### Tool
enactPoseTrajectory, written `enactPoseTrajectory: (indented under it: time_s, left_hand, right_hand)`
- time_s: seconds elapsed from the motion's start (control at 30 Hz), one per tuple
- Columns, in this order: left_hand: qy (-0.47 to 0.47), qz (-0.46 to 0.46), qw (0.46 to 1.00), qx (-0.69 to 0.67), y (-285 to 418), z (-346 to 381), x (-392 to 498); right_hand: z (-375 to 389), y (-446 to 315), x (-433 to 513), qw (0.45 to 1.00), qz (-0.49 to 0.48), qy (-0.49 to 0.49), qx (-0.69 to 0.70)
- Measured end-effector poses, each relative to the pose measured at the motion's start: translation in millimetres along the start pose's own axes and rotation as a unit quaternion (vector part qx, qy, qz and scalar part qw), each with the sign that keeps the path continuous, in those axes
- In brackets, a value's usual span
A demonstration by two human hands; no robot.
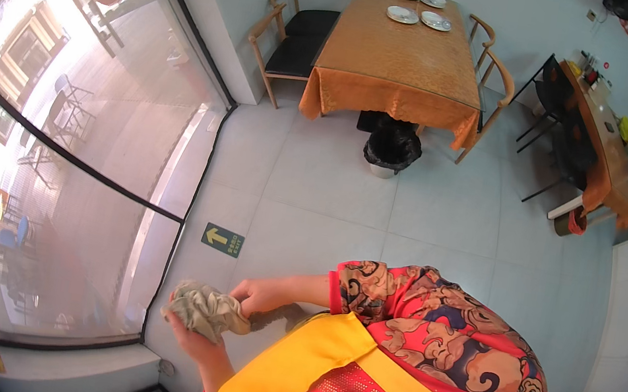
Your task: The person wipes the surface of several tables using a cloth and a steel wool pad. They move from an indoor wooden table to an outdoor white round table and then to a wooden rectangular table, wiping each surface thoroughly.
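Note:
A crumpled grey-beige cloth [207,312] is bunched between my two hands, close to the glass panel. My left hand [194,338] supports it from below and from the outer side, with the thumb against its edge. My right hand [256,297] grips the cloth's right end. Parts of the fingers on both hands are hidden by the folds. The large glass panel [106,215] with a black frame stands left of the cloth.
A table with an orange cloth [399,57] bears stacked plates [402,15], with wooden chairs [300,56] around it. A lined bin [391,150] stands before it. Another table [595,121] with black chairs is at right. An exit sign [222,240] lies on the floor.

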State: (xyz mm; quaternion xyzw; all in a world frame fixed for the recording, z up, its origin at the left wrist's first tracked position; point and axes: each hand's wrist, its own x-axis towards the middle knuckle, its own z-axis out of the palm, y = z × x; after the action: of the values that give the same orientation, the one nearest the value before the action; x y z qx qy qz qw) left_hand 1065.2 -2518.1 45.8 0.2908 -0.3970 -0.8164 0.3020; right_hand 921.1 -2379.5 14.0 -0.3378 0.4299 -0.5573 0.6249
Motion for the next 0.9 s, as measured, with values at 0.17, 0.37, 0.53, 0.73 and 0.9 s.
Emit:
enactPoseTrajectory:
  time_s: [0.17,0.37,0.53,0.73,0.9]
  left_hand:
    - [-0.144,0.050,0.967,0.205,-32.2,24.5,26.7]
    - [-0.309,0.118,0.820,0.467,-48.1,44.9,54.3]
    - [-0.339,0.123,0.803,0.474,-41.2,48.3,59.0]
    - [-0.321,-0.065,0.885,0.332,-30.3,41.6,62.6]
    - [-0.206,-0.151,0.955,0.150,-5.3,14.1,31.1]
  right_hand:
    - [-25.2,-16.6,-10.0,0.993,-0.051,0.104,-0.032]
    - [-43.2,-30.2,-19.2,0.955,-0.038,0.234,-0.181]
    - [-30.9,-65.8,-32.1,0.935,0.029,0.234,-0.263]
    - [-41.3,-68.0,-37.9,0.939,0.021,0.210,-0.271]
    - [-49.6,-57.5,-34.1,0.941,-0.020,0.251,-0.226]
